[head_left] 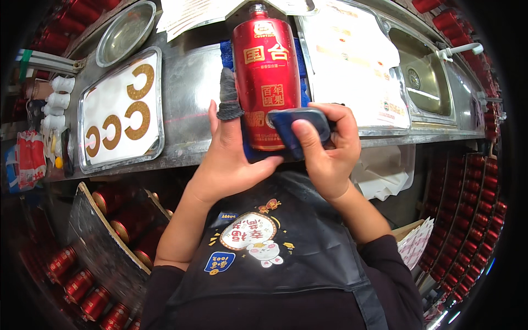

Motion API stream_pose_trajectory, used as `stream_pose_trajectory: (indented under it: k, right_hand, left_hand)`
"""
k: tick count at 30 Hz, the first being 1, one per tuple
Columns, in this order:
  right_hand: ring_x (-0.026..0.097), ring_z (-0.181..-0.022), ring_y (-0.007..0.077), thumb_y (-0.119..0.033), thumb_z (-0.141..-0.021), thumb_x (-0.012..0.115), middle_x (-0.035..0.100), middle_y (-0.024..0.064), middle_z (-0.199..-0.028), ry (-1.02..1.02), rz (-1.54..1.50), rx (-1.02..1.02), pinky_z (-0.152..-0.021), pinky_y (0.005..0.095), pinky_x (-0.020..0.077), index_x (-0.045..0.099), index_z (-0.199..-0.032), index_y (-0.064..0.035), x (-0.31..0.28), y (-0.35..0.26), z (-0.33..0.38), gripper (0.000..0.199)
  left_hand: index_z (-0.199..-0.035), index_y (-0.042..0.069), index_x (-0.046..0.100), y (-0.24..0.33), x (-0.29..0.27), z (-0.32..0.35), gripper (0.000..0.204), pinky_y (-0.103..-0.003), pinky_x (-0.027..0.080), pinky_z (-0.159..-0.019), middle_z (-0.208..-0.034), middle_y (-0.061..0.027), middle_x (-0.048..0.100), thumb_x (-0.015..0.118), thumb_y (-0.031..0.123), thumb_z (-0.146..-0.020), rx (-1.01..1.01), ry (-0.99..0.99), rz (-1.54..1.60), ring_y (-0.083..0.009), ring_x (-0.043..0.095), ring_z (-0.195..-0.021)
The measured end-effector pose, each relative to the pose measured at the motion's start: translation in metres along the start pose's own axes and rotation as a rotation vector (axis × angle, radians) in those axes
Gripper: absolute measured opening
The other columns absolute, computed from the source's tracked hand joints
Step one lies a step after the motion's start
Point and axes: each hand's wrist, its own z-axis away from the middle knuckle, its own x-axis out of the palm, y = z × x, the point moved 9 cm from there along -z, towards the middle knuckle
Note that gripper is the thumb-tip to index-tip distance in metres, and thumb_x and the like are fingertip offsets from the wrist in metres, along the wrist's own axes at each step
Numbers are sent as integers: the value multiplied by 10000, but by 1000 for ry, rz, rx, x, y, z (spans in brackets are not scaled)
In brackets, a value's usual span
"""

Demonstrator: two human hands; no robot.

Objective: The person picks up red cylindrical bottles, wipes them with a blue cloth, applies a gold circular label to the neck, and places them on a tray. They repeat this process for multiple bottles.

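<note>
A glossy red bottle with gold lettering lies on a blue cloth, its neck pointing away from me. My left hand grips its left side near the base, the thumb stretched along the bottom end. Dark grey wrapping covers a finger of that hand. Pinched in my right hand is a dark blue, flat pad-like tool, pressed against the bottle's lower right part. The tool hides some of the bottle's lower lettering, and I cannot make out its exact kind.
On the left, a metal tray bears gold C-shaped labels; behind it sits a metal bowl. To the right are a tray with white label sheets and a sink. Red bottles stand stacked lower right, more in a crate lower left.
</note>
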Motion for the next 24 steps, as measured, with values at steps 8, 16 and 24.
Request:
stream_pose_trajectory:
  k: [8,16,24]
  right_hand:
    - [637,-821,112,-85,-907,750,665,64,-938,87,-121,44,-725,248,517,627,-1059,6,-18,1,-1,216]
    - [611,-789,91,-98,-910,756,659,42,-889,217,-148,112,-717,238,508,609,-1014,5,-25,11,-18,208]
    - [606,-772,102,-114,-936,722,665,66,-872,199,-122,35,-703,252,511,603,-1006,10,-23,5,-11,186]
  left_hand:
    - [-1474,46,326,-8,-3,-12,1118,-686,2,-1157,-1337,-111,603,923,457,-623,-109,79,-249,-330,523,-1316]
    - [-1466,38,321,-11,-5,-13,1156,-540,259,-1117,-1390,-180,472,971,349,-563,-22,33,-368,-377,470,-1311]
    - [-1467,36,331,-13,-7,-14,1143,-537,260,-1119,-1393,-177,464,968,335,-566,-36,35,-318,-379,467,-1306]
